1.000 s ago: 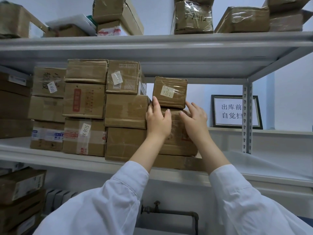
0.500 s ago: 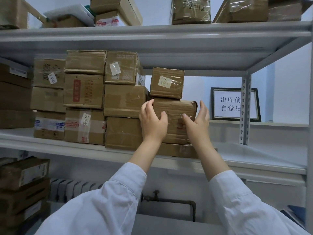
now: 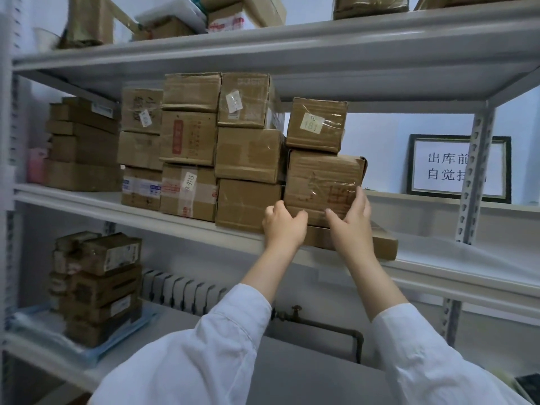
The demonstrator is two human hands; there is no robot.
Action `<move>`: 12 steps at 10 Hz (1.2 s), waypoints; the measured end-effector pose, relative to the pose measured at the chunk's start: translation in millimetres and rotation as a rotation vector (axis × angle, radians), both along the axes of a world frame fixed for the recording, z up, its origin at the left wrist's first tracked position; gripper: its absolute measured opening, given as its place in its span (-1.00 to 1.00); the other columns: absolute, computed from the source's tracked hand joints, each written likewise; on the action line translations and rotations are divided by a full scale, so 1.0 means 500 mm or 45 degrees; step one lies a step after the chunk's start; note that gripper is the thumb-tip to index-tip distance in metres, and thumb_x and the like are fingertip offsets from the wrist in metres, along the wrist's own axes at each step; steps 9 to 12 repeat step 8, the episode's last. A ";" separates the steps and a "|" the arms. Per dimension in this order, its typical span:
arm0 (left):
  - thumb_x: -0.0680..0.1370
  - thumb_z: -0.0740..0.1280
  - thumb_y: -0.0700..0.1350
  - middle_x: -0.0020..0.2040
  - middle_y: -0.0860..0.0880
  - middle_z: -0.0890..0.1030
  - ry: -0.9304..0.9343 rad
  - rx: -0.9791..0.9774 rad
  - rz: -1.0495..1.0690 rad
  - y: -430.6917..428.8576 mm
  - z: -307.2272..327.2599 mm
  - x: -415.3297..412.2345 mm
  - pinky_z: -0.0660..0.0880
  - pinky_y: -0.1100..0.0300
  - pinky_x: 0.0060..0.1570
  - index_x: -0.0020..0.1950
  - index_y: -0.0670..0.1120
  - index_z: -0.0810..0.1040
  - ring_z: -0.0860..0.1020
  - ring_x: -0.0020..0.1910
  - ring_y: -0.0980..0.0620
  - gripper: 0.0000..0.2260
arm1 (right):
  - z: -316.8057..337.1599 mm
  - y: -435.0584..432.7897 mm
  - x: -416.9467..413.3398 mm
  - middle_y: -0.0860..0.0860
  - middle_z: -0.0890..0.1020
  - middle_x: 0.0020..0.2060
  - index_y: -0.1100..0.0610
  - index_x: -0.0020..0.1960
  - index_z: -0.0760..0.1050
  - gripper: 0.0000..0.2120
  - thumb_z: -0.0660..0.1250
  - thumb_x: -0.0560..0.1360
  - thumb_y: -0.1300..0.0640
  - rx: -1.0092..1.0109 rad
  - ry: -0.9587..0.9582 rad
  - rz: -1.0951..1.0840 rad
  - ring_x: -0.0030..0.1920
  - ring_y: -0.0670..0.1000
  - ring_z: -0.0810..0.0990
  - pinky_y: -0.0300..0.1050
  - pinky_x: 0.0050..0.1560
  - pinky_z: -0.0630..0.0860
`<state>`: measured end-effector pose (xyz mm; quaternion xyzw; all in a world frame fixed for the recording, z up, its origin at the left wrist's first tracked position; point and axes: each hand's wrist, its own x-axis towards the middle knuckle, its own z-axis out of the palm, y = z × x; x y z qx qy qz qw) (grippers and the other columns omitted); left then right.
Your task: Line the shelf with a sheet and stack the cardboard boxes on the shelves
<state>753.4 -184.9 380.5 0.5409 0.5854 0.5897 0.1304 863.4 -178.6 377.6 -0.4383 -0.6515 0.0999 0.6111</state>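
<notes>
On the middle shelf [image 3: 96, 204], a stack stands right of the box rows. It has a flat cardboard box [image 3: 382, 248] at the bottom, a larger red-printed box [image 3: 320, 179] on that, and a small box labelled 181 [image 3: 317, 124] on top. My left hand [image 3: 285, 226] curls its fingers at the red-printed box's lower left corner. My right hand [image 3: 350, 217] lies with straight fingers along that box's lower right edge, thumb on the front face. A thin translucent sheet [image 3: 467, 258] lines the shelf to the right.
Rows of taped cardboard boxes [image 3: 190, 138] fill the shelf's left and centre. More boxes [image 3: 242, 16] sit on the top shelf, and a pile [image 3: 99, 285] on the lower shelf at left. A framed sign [image 3: 438, 168] leans behind the upright post [image 3: 473, 176].
Both hands slid down from the small top box to the lower part of the red-printed box. The view has moved back and to the left.
</notes>
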 end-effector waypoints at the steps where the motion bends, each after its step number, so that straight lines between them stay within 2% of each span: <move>1: 0.55 0.22 -0.08 0.44 -0.19 0.24 -0.081 -0.063 0.018 -0.005 -0.013 0.015 0.23 0.04 0.33 0.43 -0.21 0.24 0.25 0.40 -0.19 -0.51 | -0.009 -0.002 0.022 0.08 0.11 0.52 0.08 0.54 -0.01 -0.33 0.24 0.54 0.03 -0.076 -0.029 -0.195 0.50 0.10 0.13 0.06 0.47 0.04; 2: 0.54 0.21 -0.09 0.45 -0.18 0.20 -0.098 -0.101 0.048 -0.006 -0.028 0.028 0.22 0.03 0.33 0.44 -0.21 0.20 0.20 0.41 -0.17 -0.50 | -0.018 0.001 0.039 0.05 0.14 0.53 0.03 0.52 0.05 -0.35 0.21 0.52 -0.09 -0.255 -0.114 -0.489 0.52 0.12 0.05 0.26 0.44 -0.13; 3: 0.54 0.21 -0.09 0.44 -0.19 0.19 -0.134 -0.119 0.059 -0.005 -0.027 0.035 0.25 0.03 0.30 0.42 -0.23 0.20 0.20 0.39 -0.19 -0.51 | -0.018 0.004 0.053 0.05 0.16 0.51 0.03 0.50 0.12 -0.39 0.22 0.52 -0.07 -0.294 -0.037 -0.422 0.51 0.13 0.07 0.33 0.41 -0.02; 4: 0.54 0.21 -0.08 0.43 -0.19 0.18 -0.167 -0.140 0.047 -0.005 -0.022 0.037 0.25 0.02 0.30 0.39 -0.26 0.22 0.21 0.38 -0.20 -0.52 | -0.020 0.002 0.060 0.08 0.20 0.49 0.06 0.49 0.15 -0.41 0.23 0.53 -0.03 -0.282 -0.034 -0.394 0.48 0.14 0.12 0.22 0.39 0.12; 5: 0.54 0.21 -0.08 0.43 -0.17 0.16 -0.192 -0.135 0.034 -0.001 -0.025 0.034 0.26 0.03 0.29 0.38 -0.27 0.23 0.21 0.38 -0.18 -0.53 | -0.026 0.005 0.061 0.09 0.20 0.50 0.07 0.48 0.16 -0.42 0.22 0.53 -0.03 -0.285 -0.093 -0.388 0.49 0.13 0.11 0.21 0.41 0.13; 7: 0.55 0.24 -0.04 0.46 -0.14 0.16 -0.151 -0.141 -0.033 -0.007 -0.042 0.001 0.24 0.05 0.33 0.49 -0.15 0.14 0.22 0.41 -0.16 -0.44 | -0.032 -0.007 0.049 0.07 0.16 0.51 0.05 0.48 0.16 -0.43 0.24 0.52 0.00 -0.245 -0.113 -0.412 0.52 0.11 0.03 0.27 0.43 -0.06; 8: 0.55 0.25 -0.04 0.45 -0.14 0.21 -0.211 -0.097 -0.074 -0.017 -0.051 -0.036 0.27 0.03 0.32 0.48 -0.11 0.16 0.27 0.39 -0.15 -0.46 | -0.033 -0.018 0.020 0.10 0.15 0.51 0.06 0.49 0.14 -0.41 0.25 0.51 0.03 -0.119 -0.101 -0.427 0.52 0.13 0.03 0.22 0.47 -0.09; 12: 0.55 0.25 -0.04 0.45 -0.14 0.21 -0.211 -0.097 -0.074 -0.017 -0.051 -0.036 0.27 0.03 0.32 0.48 -0.11 0.16 0.27 0.39 -0.15 -0.46 | -0.033 -0.018 0.020 0.10 0.15 0.51 0.06 0.49 0.14 -0.41 0.25 0.51 0.03 -0.119 -0.101 -0.427 0.52 0.13 0.03 0.22 0.47 -0.09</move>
